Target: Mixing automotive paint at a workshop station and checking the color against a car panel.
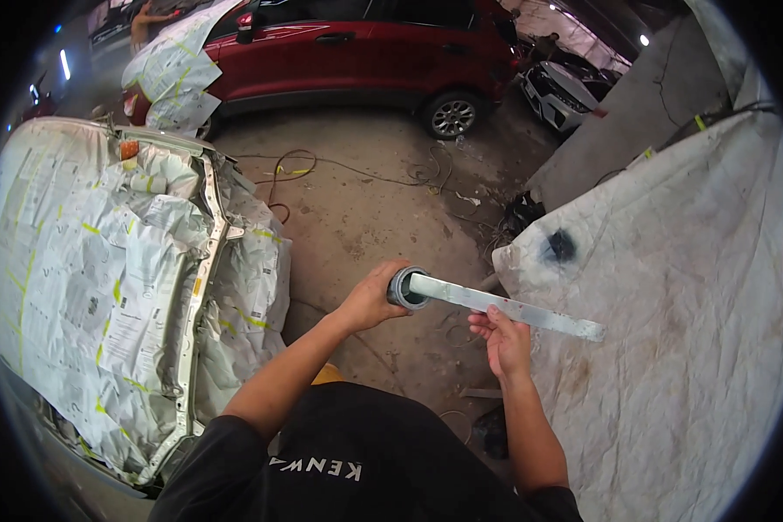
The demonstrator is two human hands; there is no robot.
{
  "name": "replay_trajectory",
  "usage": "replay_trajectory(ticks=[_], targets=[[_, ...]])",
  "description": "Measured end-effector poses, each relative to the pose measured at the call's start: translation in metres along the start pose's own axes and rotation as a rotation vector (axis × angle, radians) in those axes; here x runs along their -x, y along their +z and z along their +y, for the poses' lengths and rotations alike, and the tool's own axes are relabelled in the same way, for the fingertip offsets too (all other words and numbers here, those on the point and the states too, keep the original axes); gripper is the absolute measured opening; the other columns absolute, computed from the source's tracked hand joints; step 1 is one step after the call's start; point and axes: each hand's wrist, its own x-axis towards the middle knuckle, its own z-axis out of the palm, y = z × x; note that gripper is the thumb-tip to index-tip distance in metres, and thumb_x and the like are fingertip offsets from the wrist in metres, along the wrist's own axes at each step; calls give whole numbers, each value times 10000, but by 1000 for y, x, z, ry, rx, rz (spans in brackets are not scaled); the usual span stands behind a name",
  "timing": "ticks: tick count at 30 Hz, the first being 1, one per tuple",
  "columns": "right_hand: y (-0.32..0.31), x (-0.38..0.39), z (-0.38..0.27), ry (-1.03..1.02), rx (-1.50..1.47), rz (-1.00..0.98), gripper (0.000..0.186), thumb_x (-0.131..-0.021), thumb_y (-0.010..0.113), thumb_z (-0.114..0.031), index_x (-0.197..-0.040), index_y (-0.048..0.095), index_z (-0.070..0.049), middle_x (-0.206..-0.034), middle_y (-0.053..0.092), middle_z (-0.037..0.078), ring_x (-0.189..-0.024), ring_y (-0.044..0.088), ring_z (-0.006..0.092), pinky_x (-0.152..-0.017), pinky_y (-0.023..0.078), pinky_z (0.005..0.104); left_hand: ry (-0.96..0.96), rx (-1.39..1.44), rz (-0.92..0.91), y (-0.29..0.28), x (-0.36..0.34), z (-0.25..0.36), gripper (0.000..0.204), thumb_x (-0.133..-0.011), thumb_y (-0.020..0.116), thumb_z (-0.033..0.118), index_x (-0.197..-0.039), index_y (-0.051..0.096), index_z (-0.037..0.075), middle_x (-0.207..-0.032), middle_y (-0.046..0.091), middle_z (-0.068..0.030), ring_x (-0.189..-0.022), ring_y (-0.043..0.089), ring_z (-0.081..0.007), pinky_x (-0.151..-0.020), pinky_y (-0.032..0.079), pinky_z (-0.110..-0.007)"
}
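My left hand (pixel 376 296) is wrapped round a small round can (pixel 399 288), tilted so that its mouth faces right. Greyish-green residue shows inside the rim. In my right hand (pixel 503 341) is a long flat stirring stick (pixel 544 317), pale and smeared, pinched between thumb and fingers near its middle. One end of the stick reaches into the can's mouth, while the other points out to the right. How deep it goes inside is hidden.
At left stands a car front (pixel 104 287) covered in taped paper. A red car (pixel 322 65) is parked ahead, partly papered. A pale sheet (pixel 670 287) with a dark stain drapes the right side. Hoses and cables (pixel 357 172) lie on the concrete floor (pixel 339 217).
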Motion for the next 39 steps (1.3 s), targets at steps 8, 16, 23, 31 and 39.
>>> replay_trajectory(ticks=[8, 16, 23, 31, 39], targets=[[-6, -62, -25, 24, -87, -44, 241, -996, 618, -188, -1114, 658, 19, -1006, 726, 139, -883, 722, 227, -771, 590, 362, -93, 205, 80, 19, -44, -57, 827, -681, 892, 186, -1395, 485, 95, -1405, 508, -141, -1314, 503, -344, -1109, 420, -413], [24, -167, -9, -19, 182, -15, 239, -998, 610, -137, -1173, 670, 14, -1018, 729, 125, -879, 722, 227, -766, 598, 359, 13, 237, 96, -13, -128, -108, 812, -693, 892, 187, -1394, 497, 82, -1413, 518, -149, -1340, 492, -332, -1118, 410, -411], [100, -261, -6, -726, 1185, -334, 231, -927, 649, -61, -1140, 724, -9, -1004, 726, 128, -873, 708, 235, -773, 555, 324, 187, -105, 28, -65, -233, -125, 757, -702, 866, 166, -1369, 513, 113, -1415, 516, -134, -1323, 496, -376, -1081, 450, -448], [78, -381, -15, -571, 1055, -138, 264, -894, 649, -17, -1144, 731, -48, -1001, 717, 145, -870, 694, 300, -746, 553, 351, 98, 4, -62, -58, -335, -176, 740, -702, 862, 152, -1359, 524, 101, -1431, 511, -139, -1338, 491, -357, -1087, 453, -443], [12, -520, -4, -425, 936, -299, 222, -949, 636, -117, -1139, 736, -62, -970, 730, 111, -885, 715, 230, -704, 551, 353, 21, -186, 2, -21, -463, -212, 763, -689, 875, 157, -1364, 522, 102, -1388, 542, -133, -1293, 526, -358, -1083, 448, -440]])
